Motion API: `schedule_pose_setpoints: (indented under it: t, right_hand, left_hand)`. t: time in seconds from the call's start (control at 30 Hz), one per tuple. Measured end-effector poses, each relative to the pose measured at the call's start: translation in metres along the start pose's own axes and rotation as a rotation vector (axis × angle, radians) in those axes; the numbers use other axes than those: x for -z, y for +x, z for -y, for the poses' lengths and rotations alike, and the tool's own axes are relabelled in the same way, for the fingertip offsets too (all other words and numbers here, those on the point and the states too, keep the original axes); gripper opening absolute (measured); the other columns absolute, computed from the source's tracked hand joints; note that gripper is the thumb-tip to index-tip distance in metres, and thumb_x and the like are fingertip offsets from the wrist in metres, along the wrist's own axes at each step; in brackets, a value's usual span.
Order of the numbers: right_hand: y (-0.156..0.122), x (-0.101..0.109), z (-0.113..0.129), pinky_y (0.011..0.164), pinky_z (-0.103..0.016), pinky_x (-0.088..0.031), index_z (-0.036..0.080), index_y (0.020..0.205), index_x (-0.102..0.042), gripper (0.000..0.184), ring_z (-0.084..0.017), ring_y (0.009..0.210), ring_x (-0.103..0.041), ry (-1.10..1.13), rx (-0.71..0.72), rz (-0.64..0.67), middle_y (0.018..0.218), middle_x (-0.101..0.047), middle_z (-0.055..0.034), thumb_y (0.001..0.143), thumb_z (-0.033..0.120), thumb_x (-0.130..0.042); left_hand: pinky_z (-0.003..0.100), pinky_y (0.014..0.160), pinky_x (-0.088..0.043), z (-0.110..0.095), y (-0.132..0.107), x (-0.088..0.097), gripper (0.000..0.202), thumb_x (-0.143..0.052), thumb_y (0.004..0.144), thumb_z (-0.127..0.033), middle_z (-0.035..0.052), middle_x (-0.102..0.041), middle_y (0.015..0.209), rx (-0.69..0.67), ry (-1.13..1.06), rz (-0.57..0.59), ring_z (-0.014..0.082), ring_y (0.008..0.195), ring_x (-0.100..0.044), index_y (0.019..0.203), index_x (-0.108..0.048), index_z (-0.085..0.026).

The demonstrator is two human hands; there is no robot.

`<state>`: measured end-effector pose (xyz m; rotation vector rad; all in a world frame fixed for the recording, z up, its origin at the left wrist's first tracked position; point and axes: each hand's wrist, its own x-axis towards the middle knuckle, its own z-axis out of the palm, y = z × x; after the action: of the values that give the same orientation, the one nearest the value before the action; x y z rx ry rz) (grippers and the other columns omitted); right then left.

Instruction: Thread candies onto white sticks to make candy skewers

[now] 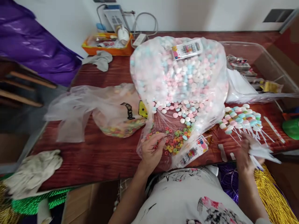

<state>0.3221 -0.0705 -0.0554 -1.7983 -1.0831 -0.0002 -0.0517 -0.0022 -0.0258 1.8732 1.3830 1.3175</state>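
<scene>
- Right hand (246, 154): closed tight around the lower ends of a bundle of thin white sticks (240, 119), at the near right edge of the red-brown wooden table (100, 155).
- Bundle of thin white sticks: each stick carries round, flat pastel candies in pink, blue and white, packed into a dense cluster at the far end. The bare stems fan out slightly below the cluster.
- Long axis: it runs from the fist up and to the left. The candy heads point away from the person, just beside the large clear plastic bag (179, 74).
- Left hand (151, 151): fingers loosely curled, with the tips resting among small multicoloured ring candies (174, 143) at the mouth of that bag. Whether a ring is pinched cannot be told.
- Large clear plastic bag: bulging with loose pastel candy discs, lying at mid-table with its mouth toward the person.
- Smaller clear printed bag (116, 109): to the left, holding more rings.
- Also present: an orange tray (93, 48) at the far edge, a clear plastic tub (263, 53) at the right, and a pale crumpled cloth (32, 171) at the near left.
</scene>
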Motion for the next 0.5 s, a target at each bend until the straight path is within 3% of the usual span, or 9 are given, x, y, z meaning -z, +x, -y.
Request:
schedule_pose_setpoints:
  t: [0.03,0.1,0.23,0.37,0.5]
  right_hand:
    - [-0.007,0.002,0.002,0.101,-0.055,-0.05,0.014,0.108,-0.073,0.043,-0.033,0.109,-0.069,0.052,-0.003,-0.021,0.109,-0.074,-0.0166,0.102,0.045,-0.044]
    - [-0.021,0.001,0.004,0.094,-0.053,-0.055,0.016,0.103,-0.075,0.045,-0.032,0.1,-0.071,0.185,-0.063,0.065,0.102,-0.076,-0.0145,0.1,0.051,-0.048]
    - [-0.03,-0.013,-0.001,0.088,-0.049,-0.059,0.019,0.106,-0.074,0.041,-0.029,0.093,-0.074,0.3,-0.211,0.261,0.099,-0.078,-0.0116,0.098,0.055,-0.056]
    - [-0.009,-0.016,-0.013,0.09,-0.051,-0.057,0.014,0.104,-0.074,0.042,-0.026,0.084,-0.073,0.252,-0.167,0.106,0.093,-0.076,-0.0118,0.098,0.053,-0.058]
    - [0.007,-0.005,-0.014,0.084,-0.047,-0.057,0.015,0.091,-0.074,0.044,-0.025,0.078,-0.072,0.244,-0.179,0.026,0.085,-0.076,-0.0097,0.096,0.055,-0.057]
  left_hand:
    - [0.033,0.089,-0.062,0.002,0.001,0.003,0.01,-0.071,0.091,-0.021,0.0039,-0.082,0.096,0.02,0.014,-0.003,0.0186,0.092,-0.078,0.098,-0.079,-0.021]
    - [0.032,0.088,-0.062,0.003,0.007,0.007,0.011,-0.069,0.092,-0.022,0.0047,-0.082,0.097,0.049,0.023,0.024,0.0185,0.091,-0.077,0.098,-0.079,-0.02]
    - [0.029,0.081,-0.061,0.001,0.034,0.004,0.014,-0.065,0.094,-0.025,0.0057,-0.081,0.096,0.054,0.059,0.219,0.0178,0.087,-0.076,0.098,-0.078,-0.019]
    - [0.031,0.082,-0.06,0.003,0.064,-0.001,0.017,-0.062,0.093,-0.025,0.0054,-0.081,0.095,-0.008,0.137,0.39,0.0188,0.086,-0.076,0.096,-0.078,-0.019]
    - [0.033,0.084,-0.06,0.011,0.076,-0.008,0.019,-0.063,0.091,-0.028,0.0055,-0.082,0.098,-0.075,0.233,0.414,0.0207,0.087,-0.076,0.099,-0.078,-0.02]
